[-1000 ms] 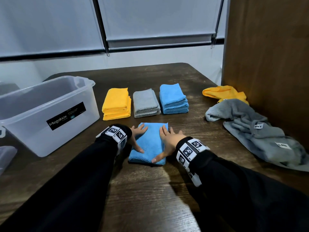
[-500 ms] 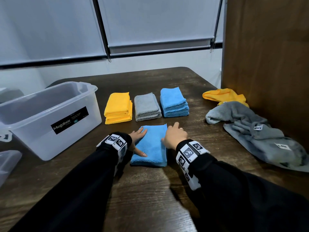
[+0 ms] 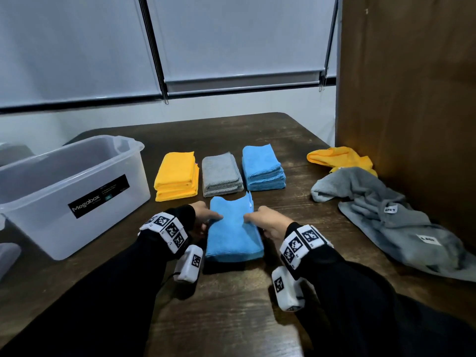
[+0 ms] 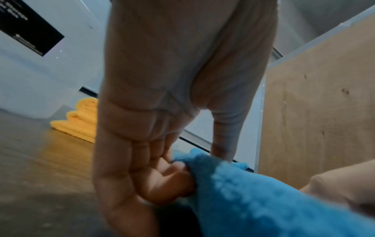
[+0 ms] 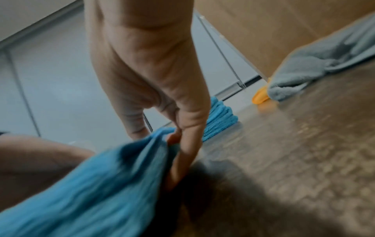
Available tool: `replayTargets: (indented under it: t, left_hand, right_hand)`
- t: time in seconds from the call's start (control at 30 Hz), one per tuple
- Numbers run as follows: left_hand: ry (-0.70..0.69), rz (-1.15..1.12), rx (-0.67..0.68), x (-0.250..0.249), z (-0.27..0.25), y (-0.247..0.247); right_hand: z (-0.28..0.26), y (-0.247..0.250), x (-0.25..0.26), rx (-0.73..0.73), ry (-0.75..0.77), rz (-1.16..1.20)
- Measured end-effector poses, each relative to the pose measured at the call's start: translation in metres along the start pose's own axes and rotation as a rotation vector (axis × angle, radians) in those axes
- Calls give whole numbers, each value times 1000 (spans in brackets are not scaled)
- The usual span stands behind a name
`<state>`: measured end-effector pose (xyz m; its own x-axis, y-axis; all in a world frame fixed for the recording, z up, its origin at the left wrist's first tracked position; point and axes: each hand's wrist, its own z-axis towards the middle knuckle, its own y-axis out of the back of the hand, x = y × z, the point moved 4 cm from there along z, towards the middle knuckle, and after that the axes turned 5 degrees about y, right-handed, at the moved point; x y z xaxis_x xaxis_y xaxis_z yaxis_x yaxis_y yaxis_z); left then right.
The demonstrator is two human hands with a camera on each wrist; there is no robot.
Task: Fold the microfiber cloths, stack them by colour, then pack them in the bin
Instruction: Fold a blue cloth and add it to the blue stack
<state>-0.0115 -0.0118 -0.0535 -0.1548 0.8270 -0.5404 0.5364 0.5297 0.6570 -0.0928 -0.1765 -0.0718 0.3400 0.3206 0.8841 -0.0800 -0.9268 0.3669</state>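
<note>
Here we hold a folded blue cloth between both hands, lifted off the table just in front of the three folded stacks, with its shadow dark on the wood beneath it. Our left hand grips the cloth's left edge, thumb on top and fingers curled under the fabric, as the left wrist view shows. Our right hand pinches the right edge the same way, thumb above and fingers tucked below. The cloth's far edge dips in the middle between the two thumbs. Taking the grey stack as our mark: the yellow stack lies just to its left, the blue stack just to its right, and the held cloth hangs near its front edge, overlapping none of them. The clear bin with a black label stands further left of the grey stack, beyond the yellow one. Well to the right of the grey stack lies a crumpled heap of loose grey cloths, with a loose yellow cloth behind it, touching it, against a wooden panel.
</note>
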Motion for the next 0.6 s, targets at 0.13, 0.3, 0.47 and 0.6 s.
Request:
replayTargets:
  t: [0.13,0.3,0.47,0.6]
  left_hand:
    - [-133,-247,22,-38,3,11]
    - [-226,-596,27,-100,3,28]
    - [-342,-758,14,-147,28,39]
    - [-427,-785,36,-168,51,39]
  right_hand:
    - [22,38,13,-210,179,108]
    - [41,91,43,-429,477,-4]
    - [76,137,62,-494,504,-81]
    - [115,155,70,-441,519,-96]
